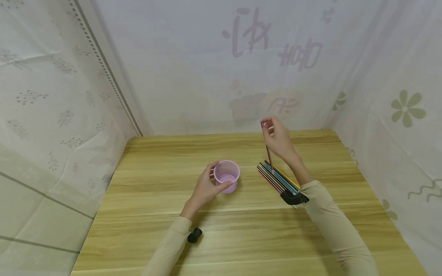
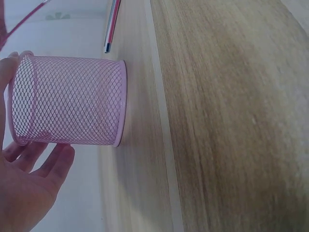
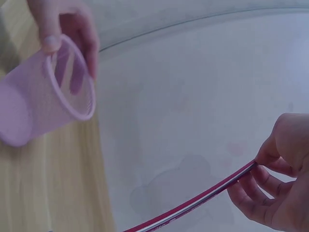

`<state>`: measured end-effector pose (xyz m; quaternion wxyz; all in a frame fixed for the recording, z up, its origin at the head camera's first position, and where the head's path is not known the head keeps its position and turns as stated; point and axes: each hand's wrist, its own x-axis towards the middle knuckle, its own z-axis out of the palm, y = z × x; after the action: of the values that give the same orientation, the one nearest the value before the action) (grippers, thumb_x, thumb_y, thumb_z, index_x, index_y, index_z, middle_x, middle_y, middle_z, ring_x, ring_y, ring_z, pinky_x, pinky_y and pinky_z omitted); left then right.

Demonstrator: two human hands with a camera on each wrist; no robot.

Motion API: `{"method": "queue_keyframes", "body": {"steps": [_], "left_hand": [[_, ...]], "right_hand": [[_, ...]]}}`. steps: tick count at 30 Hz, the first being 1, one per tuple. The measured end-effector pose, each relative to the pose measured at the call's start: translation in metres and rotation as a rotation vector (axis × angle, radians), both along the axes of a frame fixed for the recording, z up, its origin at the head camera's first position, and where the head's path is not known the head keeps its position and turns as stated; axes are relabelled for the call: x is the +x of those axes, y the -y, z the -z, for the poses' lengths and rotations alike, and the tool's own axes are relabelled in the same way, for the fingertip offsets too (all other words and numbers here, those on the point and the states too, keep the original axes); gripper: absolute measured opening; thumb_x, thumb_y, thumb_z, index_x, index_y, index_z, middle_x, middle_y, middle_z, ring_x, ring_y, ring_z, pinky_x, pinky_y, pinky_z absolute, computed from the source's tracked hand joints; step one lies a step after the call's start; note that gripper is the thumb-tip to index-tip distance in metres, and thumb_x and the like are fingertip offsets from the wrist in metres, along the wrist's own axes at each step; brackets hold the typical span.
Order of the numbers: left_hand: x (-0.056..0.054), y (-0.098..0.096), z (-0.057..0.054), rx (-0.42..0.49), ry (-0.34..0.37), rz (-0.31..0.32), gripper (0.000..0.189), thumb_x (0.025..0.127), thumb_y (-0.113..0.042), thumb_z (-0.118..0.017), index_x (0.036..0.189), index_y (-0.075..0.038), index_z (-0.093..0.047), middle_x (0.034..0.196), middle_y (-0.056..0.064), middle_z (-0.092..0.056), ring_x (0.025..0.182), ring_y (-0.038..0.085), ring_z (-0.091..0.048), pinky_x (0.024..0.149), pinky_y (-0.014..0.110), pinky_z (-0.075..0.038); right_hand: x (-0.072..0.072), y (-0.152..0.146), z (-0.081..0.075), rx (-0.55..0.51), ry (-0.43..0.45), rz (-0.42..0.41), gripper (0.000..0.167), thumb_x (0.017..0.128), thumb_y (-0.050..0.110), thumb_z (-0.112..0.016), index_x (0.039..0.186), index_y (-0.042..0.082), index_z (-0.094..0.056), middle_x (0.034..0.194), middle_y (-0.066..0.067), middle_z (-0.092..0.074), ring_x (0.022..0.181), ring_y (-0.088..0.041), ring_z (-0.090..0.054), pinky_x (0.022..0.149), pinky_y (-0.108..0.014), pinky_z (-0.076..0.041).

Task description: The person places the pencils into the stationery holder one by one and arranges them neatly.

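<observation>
A pink mesh pen holder (image 1: 226, 180) stands upright at the middle of the table, its mouth facing up. My left hand (image 1: 206, 187) holds it from the left, thumb at the near rim and fingers round the far side. In the right wrist view the left thumb lies over the rim. My right hand (image 1: 278, 138) pinches a red pencil with dark and silver stripes (image 3: 193, 202) by its upper end. That pencil hangs steeply, its lower end overlapping a bundle of several striped pencils (image 1: 276, 180) that lies to the right of the pen holder.
The wooden table (image 1: 155, 191) is bordered by a pale printed curtain (image 1: 193, 76) at the back and on both sides. A black wrist camera (image 1: 195, 235) sits at the left sleeve; another black camera (image 1: 291, 197) overlaps the near end of the pencil bundle.
</observation>
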<state>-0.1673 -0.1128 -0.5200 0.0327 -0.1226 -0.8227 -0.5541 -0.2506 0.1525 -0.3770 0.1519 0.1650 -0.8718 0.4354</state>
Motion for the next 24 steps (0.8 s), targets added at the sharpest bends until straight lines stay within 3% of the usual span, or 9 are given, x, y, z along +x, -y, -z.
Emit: {"method": "queue_keyframes", "body": {"steps": [5,14,24], "left_hand": [[-0.001,0.001,0.002,-0.006,-0.005,-0.006,0.085,0.076,-0.027,-0.091,0.147,-0.008,-0.047,0.136,0.016,-0.059,0.121,0.034,-0.061,0.101,0.047,-0.056],[-0.001,0.000,0.003,0.007,-0.011,0.003,0.086,0.076,-0.028,-0.091,0.146,-0.009,-0.047,0.138,0.017,-0.058,0.122,0.036,-0.060,0.100,0.047,-0.056],[-0.001,0.000,0.004,0.016,-0.025,-0.002,0.084,0.075,-0.027,-0.092,0.145,-0.008,-0.048,0.136,0.015,-0.060,0.122,0.033,-0.061,0.099,0.045,-0.058]], "right_hand": [[0.006,0.011,-0.021,-0.107,-0.027,0.001,0.026,0.100,0.004,-0.052,0.124,-0.001,-0.057,0.101,-0.017,-0.063,0.083,-0.026,-0.064,0.063,-0.013,-0.049],[0.014,0.033,-0.050,-0.353,-0.057,0.017,0.025,0.101,0.006,-0.054,0.125,-0.001,-0.055,0.103,-0.004,-0.057,0.089,-0.016,-0.059,0.067,-0.014,-0.053],[0.013,0.061,-0.045,-0.545,-0.103,-0.042,0.025,0.097,-0.005,-0.054,0.122,-0.006,-0.054,0.098,-0.001,-0.055,0.082,-0.015,-0.058,0.063,-0.020,-0.058]]}}
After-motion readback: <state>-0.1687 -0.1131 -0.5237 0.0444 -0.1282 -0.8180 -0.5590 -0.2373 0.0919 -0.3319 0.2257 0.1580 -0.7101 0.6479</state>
